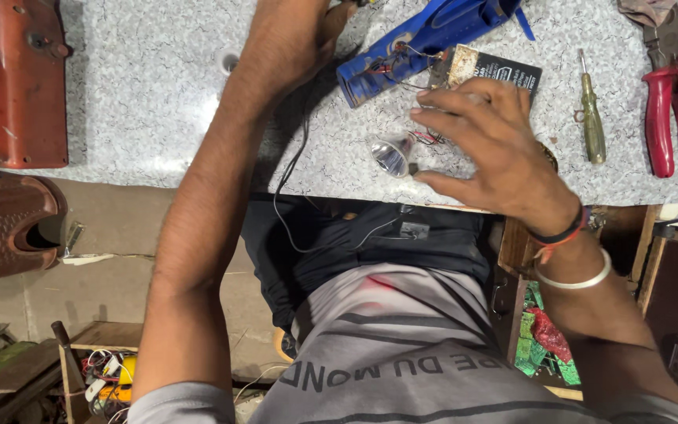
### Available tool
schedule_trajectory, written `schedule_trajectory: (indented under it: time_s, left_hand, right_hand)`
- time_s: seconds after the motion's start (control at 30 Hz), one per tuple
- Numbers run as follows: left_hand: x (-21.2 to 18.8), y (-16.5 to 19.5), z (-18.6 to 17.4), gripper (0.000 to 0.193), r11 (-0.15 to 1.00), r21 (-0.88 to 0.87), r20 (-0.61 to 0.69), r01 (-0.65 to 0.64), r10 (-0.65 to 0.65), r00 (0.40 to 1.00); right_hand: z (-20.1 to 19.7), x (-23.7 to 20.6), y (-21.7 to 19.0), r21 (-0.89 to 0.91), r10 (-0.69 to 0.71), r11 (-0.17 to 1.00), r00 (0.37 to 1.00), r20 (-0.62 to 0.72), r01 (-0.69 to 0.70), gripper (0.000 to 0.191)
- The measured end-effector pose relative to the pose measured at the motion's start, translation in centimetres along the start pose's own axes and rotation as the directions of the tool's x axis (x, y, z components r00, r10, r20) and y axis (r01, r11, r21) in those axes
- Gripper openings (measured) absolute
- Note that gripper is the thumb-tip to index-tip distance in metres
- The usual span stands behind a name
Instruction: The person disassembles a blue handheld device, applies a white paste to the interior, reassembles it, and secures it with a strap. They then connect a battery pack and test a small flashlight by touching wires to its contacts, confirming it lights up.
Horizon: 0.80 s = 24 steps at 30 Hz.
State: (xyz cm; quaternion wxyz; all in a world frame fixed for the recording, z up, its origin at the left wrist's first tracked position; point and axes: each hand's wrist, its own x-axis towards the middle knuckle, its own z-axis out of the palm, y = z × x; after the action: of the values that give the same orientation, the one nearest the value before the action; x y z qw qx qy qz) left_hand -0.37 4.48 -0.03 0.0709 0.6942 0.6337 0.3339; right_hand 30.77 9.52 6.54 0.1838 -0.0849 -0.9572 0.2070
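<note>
My left hand (pixel 288 43) reaches to the far edge of the speckled grey worktop (pixel 143 94). It is closed around a tool that is cut off by the top of the view; a thin black cable (pixel 288 180) trails from it down to my lap. My right hand (pixel 488 137) hovers with fingers spread over a small silver reflector (pixel 390 155) and a tangle of thin wires (pixel 425 140). Just beyond the fingers lie a black rectangular battery pack (pixel 500 71) and a blue plastic torch body (pixel 425 39) with wires at its open end.
A green-handled screwdriver (pixel 592 118) and red-handled pliers (pixel 672 102) lie at the right of the top. An orange machine casing (pixel 9 78) sits at the left, a brown ribbed part (pixel 1 228) below it. Green circuit boards (pixel 543 338) fill a drawer by my right arm.
</note>
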Motion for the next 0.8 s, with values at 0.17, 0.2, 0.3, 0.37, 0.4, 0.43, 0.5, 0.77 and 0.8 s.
schedule_trajectory:
  time_s: [0.17,0.2,0.3,0.37,0.4,0.43,0.5,0.77,0.8]
  left_hand:
    - [0.9,0.2,1.1,0.02,0.977,-0.093,0.229,0.192,-0.167,0.959]
    - [1.0,0.1,1.3,0.016,0.978,-0.181,0.166,0.1,-0.07,0.984]
    - [1.1,0.1,1.5,0.02,0.928,-0.36,0.014,-0.095,0.107,0.994]
    - [1.2,0.3,1.6,0.018,0.902,-0.423,0.015,-0.085,0.1,0.995]
    - [1.2,0.5,1.6,0.02,0.89,-0.448,0.024,-0.078,0.1,0.995]
    - [1.2,0.7,1.5,0.021,0.877,-0.475,0.034,-0.071,0.099,0.995]
    - [1.1,1.0,1.3,0.022,0.862,-0.502,0.039,-0.069,0.102,0.994]
    - [1.0,1.0,1.3,0.02,0.825,-0.556,0.157,0.105,-0.02,0.987]
    - [1.0,1.0,1.5,0.019,0.821,-0.568,0.12,0.056,0.015,0.993]
  right_hand:
    - [-2.4,2.3,1.3,-0.097,-0.081,0.993,0.993,-0.082,0.073,0.056]
    - [-3.2,2.8,1.5,-0.135,-0.098,0.987,0.99,-0.102,0.084,0.051]
    - [-3.8,5.3,2.3,-0.124,-0.017,0.992,0.999,-0.045,0.012,0.047]
    - [-3.6,6.5,2.4,-0.093,0.026,0.995,1.0,-0.017,-0.027,0.044]
    - [-3.4,6.9,2.4,-0.084,0.022,0.996,0.999,-0.029,-0.024,0.041]
    - [-3.2,7.1,2.5,-0.074,0.019,0.997,0.999,-0.039,-0.022,0.037]
    - [-2.8,7.2,2.6,-0.064,-0.011,0.998,0.997,-0.083,0.005,0.03]
    - [-0.8,6.5,4.1,-0.121,-0.08,0.991,0.976,-0.2,0.056,0.027]
    - [-0.8,6.3,4.2,-0.118,-0.074,0.992,0.977,-0.199,0.051,0.027]
